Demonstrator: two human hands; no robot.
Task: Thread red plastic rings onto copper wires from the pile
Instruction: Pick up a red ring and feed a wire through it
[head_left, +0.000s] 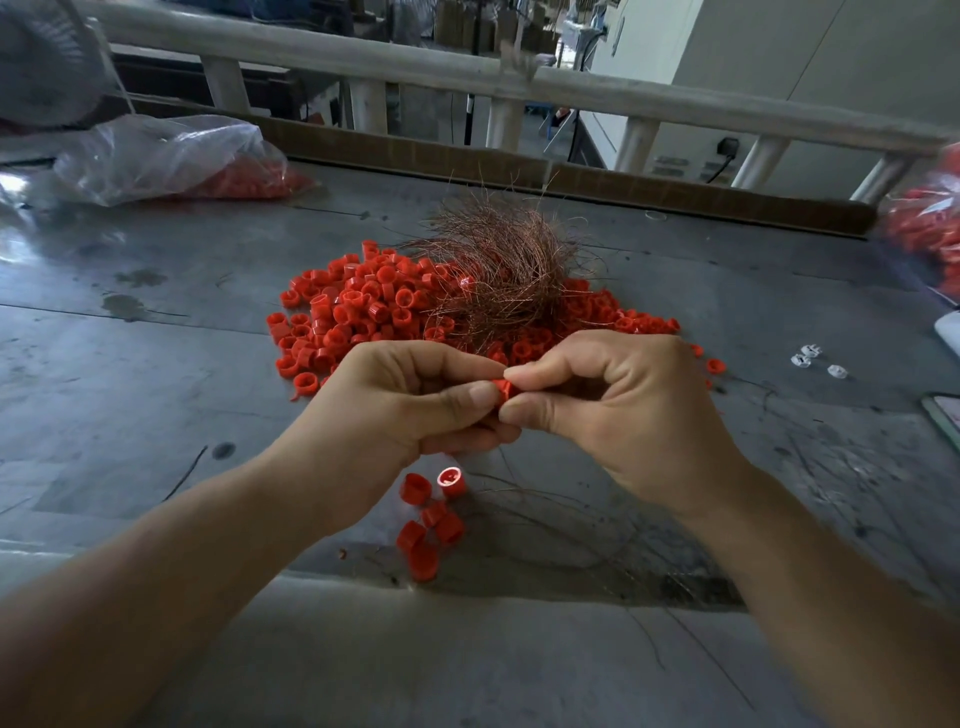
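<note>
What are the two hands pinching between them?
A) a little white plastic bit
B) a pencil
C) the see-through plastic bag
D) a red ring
D: the left hand and the right hand both pinch one red ring at their fingertips, while the white plastic bits and the plastic bag lie untouched on the table.

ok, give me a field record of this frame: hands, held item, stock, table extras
left hand: pinches red ring
right hand: pinches same ring from the other side
wire in ring: cannot tell
ring pile: loose on table, beyond the hands
copper wires: tangled bundle on the pile's right part
near cluster: several red rings, nearer than the hands
bag: clear plastic, red rings inside, far left
white parts: small, right of the hands
</note>
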